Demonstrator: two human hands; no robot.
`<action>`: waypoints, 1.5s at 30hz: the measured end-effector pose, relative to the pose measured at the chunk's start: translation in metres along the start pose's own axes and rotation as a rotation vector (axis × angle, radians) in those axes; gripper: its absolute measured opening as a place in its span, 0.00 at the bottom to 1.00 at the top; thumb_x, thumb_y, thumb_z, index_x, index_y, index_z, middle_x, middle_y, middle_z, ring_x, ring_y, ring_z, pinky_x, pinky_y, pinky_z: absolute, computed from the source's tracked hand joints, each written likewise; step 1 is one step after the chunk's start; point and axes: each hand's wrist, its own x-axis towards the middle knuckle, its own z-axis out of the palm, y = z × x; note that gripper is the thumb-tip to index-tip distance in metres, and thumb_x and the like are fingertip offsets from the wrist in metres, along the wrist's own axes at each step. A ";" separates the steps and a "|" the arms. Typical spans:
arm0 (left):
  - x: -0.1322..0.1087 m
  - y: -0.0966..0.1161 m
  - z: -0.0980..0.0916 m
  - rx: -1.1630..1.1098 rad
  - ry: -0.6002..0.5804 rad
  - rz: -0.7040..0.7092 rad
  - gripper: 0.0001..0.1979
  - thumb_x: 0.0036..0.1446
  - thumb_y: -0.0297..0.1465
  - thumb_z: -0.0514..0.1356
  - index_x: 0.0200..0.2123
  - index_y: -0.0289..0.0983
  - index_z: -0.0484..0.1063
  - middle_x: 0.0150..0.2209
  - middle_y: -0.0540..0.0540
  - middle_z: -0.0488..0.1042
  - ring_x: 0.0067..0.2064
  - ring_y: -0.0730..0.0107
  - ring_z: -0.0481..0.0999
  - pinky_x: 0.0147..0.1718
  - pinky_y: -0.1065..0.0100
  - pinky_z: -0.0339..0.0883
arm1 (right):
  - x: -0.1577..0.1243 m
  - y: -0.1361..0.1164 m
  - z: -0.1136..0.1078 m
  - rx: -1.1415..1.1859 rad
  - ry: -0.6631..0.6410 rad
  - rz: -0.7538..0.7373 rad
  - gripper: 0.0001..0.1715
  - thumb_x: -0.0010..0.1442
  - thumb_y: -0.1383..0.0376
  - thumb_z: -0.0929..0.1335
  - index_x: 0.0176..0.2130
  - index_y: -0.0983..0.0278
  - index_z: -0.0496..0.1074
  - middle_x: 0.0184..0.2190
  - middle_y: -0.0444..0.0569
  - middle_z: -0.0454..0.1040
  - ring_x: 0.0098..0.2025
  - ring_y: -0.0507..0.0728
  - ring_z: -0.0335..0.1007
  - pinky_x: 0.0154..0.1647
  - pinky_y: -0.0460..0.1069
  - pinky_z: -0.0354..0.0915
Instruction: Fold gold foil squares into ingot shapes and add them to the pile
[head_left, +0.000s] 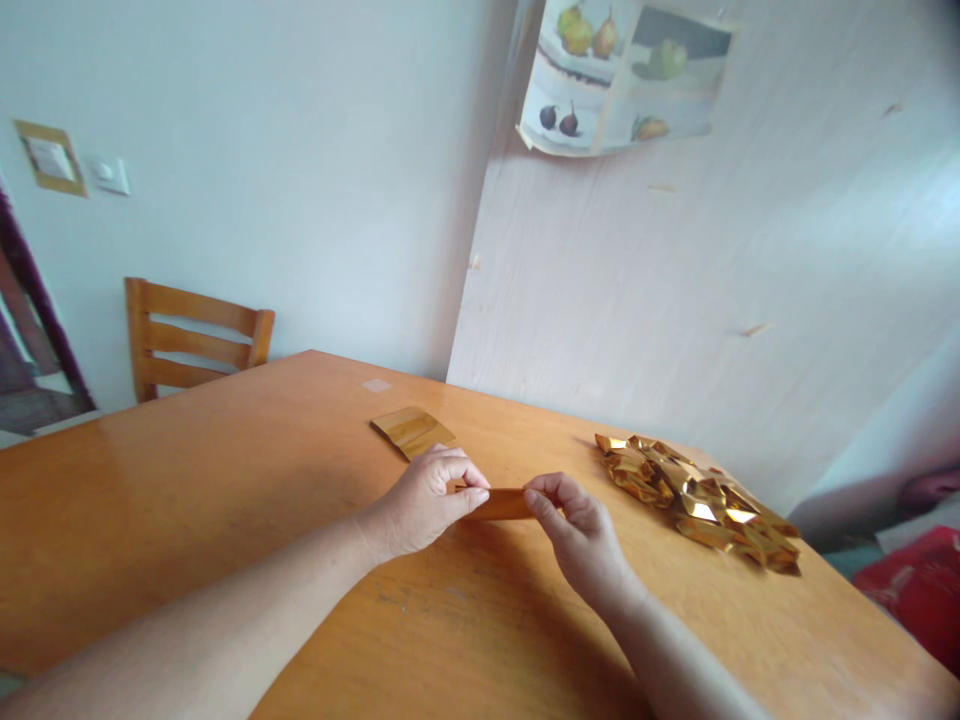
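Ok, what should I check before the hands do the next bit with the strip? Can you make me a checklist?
1. Left hand pinching one end of the strip: ok.
2. Right hand pinching the other end: ok.
3. Strip held out between both hands: ok.
4. Strip's creases neat: cannot tell, too small to see.
5. Gold sheet lying on the table, beyond the left hand: ok.
6. Gold pile apart from the right hand: ok.

A smooth orange-brown wooden bench (187, 470) fills the near side. A slatted wooden chair (199, 346) stands far left against the pale-blue wall (300, 180); right, a glare-lit whitish panel (600, 290) bears a fruit-painted paper sheet (622, 80).
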 end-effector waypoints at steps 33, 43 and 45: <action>0.000 0.000 -0.004 0.152 0.068 0.117 0.06 0.59 0.28 0.62 0.29 0.40 0.76 0.30 0.51 0.76 0.36 0.68 0.72 0.40 0.65 0.62 | -0.002 -0.007 -0.007 -0.289 0.062 -0.292 0.13 0.66 0.59 0.67 0.48 0.59 0.74 0.45 0.52 0.75 0.49 0.61 0.70 0.51 0.57 0.65; -0.008 0.014 0.005 0.386 0.015 0.251 0.07 0.58 0.25 0.61 0.29 0.41 0.76 0.29 0.50 0.76 0.39 0.64 0.70 0.43 0.61 0.58 | -0.007 -0.017 0.004 -0.542 -0.023 -0.515 0.09 0.64 0.65 0.68 0.44 0.55 0.75 0.43 0.51 0.77 0.47 0.63 0.70 0.47 0.59 0.65; -0.008 0.015 0.006 0.384 0.005 0.248 0.07 0.58 0.25 0.61 0.29 0.41 0.76 0.29 0.50 0.76 0.39 0.64 0.70 0.43 0.61 0.58 | -0.007 -0.018 0.005 -0.556 -0.033 -0.530 0.07 0.64 0.66 0.67 0.41 0.56 0.75 0.41 0.50 0.77 0.46 0.62 0.70 0.46 0.58 0.64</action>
